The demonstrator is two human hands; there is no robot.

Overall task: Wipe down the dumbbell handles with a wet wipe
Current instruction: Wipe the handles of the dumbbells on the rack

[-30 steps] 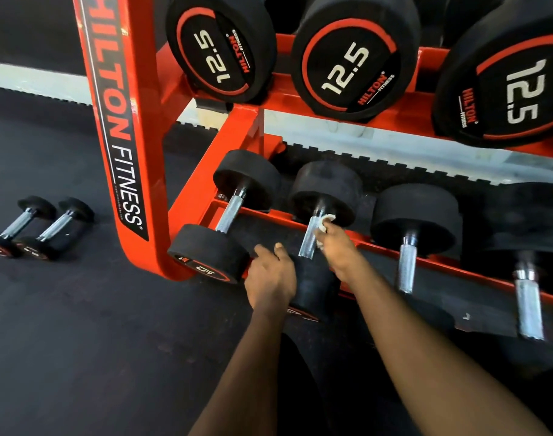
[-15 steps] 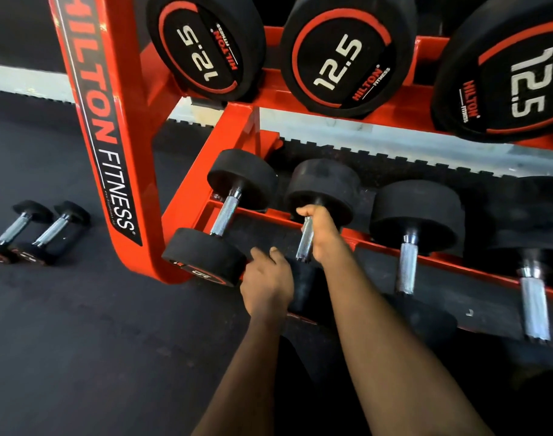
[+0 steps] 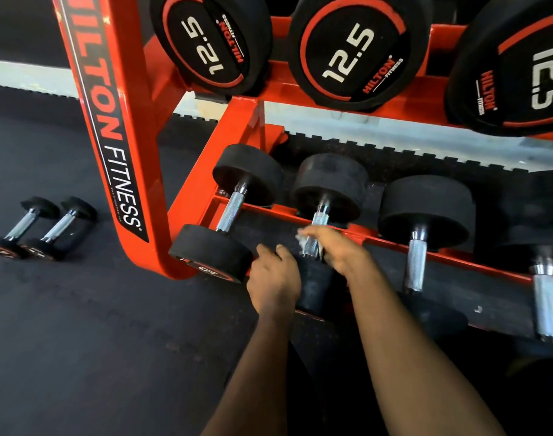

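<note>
Orange rack point(image 3: 118, 152) | right hand point(image 3: 341, 250) grip wraps wet wipe point(image 3: 303, 239) round handle point(image 3: 319, 220) | left hand point(image 3: 275, 278) grip holds dumbbell head point(image 3: 314, 287)

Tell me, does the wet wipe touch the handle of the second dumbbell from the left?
Touching. Head view: the right hand wraps the wet wipe around that handle.

The right hand point(image 3: 338, 250) wrapped a white wet wipe point(image 3: 302, 240) round the chrome handle point(image 3: 319, 219) of the second dumbbell point(image 3: 330, 187) on the orange rack point(image 3: 111, 121); the left hand point(image 3: 273, 278) held that dumbbell's near black head; two small dumbbells point(image 3: 39, 228) lay on the dark floor point(image 3: 80, 341) to the left.
</note>
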